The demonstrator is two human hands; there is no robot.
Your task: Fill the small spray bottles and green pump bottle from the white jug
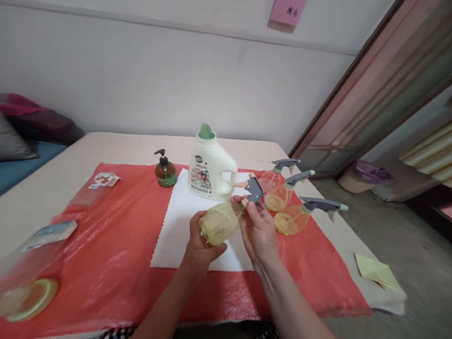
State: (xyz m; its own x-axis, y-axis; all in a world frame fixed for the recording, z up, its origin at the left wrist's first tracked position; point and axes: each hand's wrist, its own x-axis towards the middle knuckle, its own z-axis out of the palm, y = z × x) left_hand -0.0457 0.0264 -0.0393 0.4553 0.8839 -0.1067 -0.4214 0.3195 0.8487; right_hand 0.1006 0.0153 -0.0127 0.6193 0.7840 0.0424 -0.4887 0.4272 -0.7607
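My left hand (200,244) is wrapped under and around a round yellow spray bottle (219,223), held tilted above a white cloth (179,222). My right hand (256,226) pinches the bottle's grey trigger head (255,190) at the neck. A white detergent jug (209,169) with a green cap stands just behind the bottle. To the right, three more yellow spray bottles (289,218) with grey triggers stand together on the red plastic sheet (115,254).
A small brown pump bottle (165,171) stands left of the jug. Clear packets (99,182) lie on the sheet's left, and a yellow-green lid (26,301) at the near left corner. Folded yellow paper (377,271) rests at the table's right edge. Cushions (12,132) lie far left.
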